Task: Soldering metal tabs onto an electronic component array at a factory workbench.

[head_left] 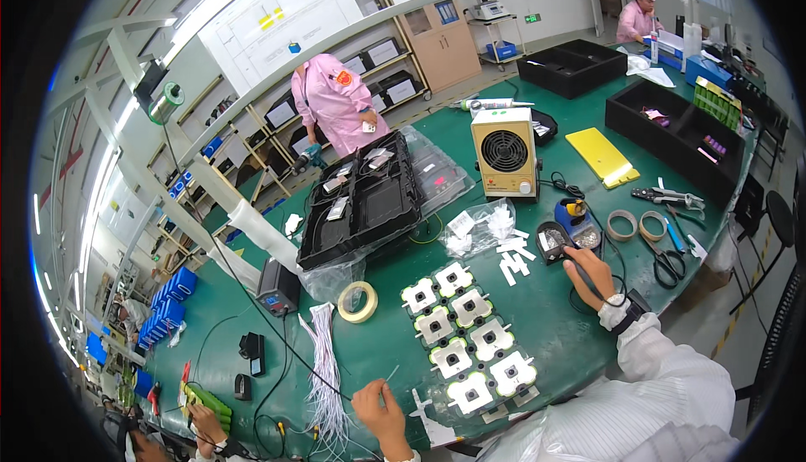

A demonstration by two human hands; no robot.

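Note:
My left hand [379,412] is closed near the front edge of the green bench, pinching a thin solder wire [392,373] whose end sticks up past the fingers. That wire runs up to a spool [165,103] hanging at upper left. My right hand [590,277] grips a dark soldering iron [574,252], its front end at a small tip-cleaner pot [551,242]. Behind the pot is a blue iron stand [577,220]. Between my hands, two columns of white-topped square modules [450,356] with black centres and yellow-green edges lie on the bench.
White cable ties [323,370] and a tape roll [358,302] lie left of the modules. Beyond stand a black divided tray [369,193] and a cream fan unit [505,156]. Scissors [667,265] lie right. A co-worker's hands [204,424] work at lower left; another person [336,97] stands opposite.

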